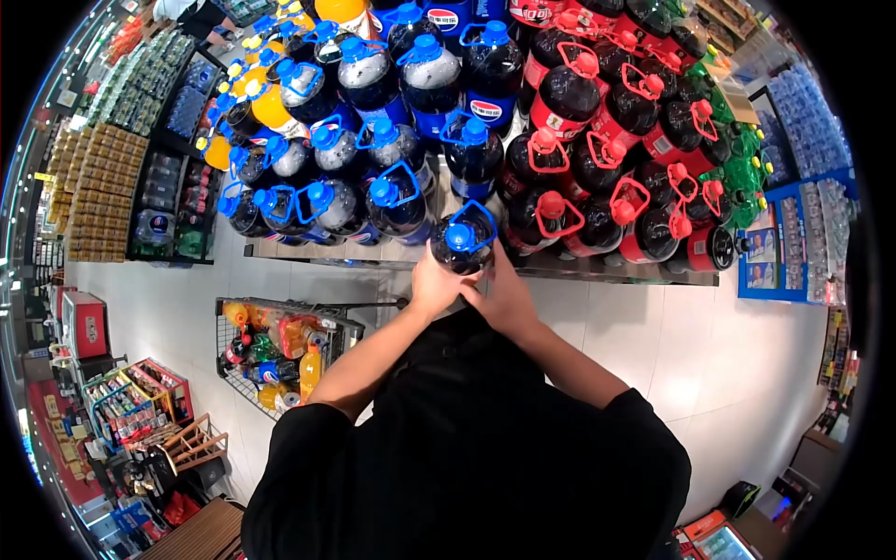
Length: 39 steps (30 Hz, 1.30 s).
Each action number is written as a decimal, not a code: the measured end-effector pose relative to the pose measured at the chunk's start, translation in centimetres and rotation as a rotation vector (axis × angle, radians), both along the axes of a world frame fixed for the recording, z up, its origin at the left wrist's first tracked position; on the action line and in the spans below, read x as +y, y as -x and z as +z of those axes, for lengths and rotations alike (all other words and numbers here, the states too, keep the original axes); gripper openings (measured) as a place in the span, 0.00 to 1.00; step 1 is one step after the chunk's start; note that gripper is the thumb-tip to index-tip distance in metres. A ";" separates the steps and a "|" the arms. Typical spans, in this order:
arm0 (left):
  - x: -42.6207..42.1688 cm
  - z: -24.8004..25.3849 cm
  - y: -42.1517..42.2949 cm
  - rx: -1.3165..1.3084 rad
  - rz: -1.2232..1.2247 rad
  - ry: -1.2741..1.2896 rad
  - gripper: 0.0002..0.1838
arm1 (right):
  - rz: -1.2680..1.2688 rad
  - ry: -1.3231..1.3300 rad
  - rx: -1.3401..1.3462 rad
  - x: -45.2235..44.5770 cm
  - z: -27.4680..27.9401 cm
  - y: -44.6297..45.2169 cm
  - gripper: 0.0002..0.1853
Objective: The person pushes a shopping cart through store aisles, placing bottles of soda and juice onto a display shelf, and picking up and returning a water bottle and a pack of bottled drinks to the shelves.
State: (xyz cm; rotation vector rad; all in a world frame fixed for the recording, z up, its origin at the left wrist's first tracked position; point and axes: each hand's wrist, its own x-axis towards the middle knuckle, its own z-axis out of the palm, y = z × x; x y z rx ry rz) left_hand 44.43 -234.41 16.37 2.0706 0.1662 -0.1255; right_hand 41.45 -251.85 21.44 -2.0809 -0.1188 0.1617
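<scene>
My left hand [436, 283] & right hand [509, 294] both hold 1 big dark bottle [461, 252], L hand on its L side, R hand on its R, fingers curled round it. It has a blue cap [459, 236] w/ a blue loop handle, seen from abv. Lower part's hidden by my hands, so can't tell if it touches anything below.

Just fwd of both hands: tabletop [616, 271], edge running L to R. On it, fwd & L of my L hand, rows of blue-capped bottles [399, 215], dark drink, some w/ blue labels. Fwd & R of my R hand, red-capped bottles [539, 219], red labels, packed close; one near the R end lies tipped w/ its base outward.

L of my L hand, on the pale floor [616, 345]: wire cart [350, 327] w/ mixed bottles inside, incl. an orange one [310, 371] & a blue-label one [271, 371].

Farther fwd-L of L hand, orange drinks [273, 109]; well R of R hand, green bottles [747, 182], then a blue rack [758, 280]. Far L, stacked gold packs [103, 191]. Farthest, fwd-L: another person [198, 19], partly cut off.
</scene>
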 end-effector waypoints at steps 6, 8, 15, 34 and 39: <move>-1.8 0.1 -3.0 -0.091 0.077 0.081 0.51 | 0.088 -0.006 0.203 -2.2 -2.3 0.6 0.43; -2.3 0.3 -3.7 -0.074 0.091 0.079 0.51 | 0.133 0.078 0.302 -2.8 -2.3 -0.9 0.41; -3.4 1.6 -4.5 -0.055 0.153 0.066 0.51 | 0.319 0.080 0.385 -3.5 -4.0 -3.0 0.34; 13.2 3.9 27.9 -0.144 0.986 -0.487 0.12 | 1.291 0.168 -0.205 14.1 -0.8 0.1 0.39; 15.7 0.2 43.0 0.099 1.179 -0.763 0.16 | 1.469 0.126 -0.550 20.9 -4.1 3.7 0.44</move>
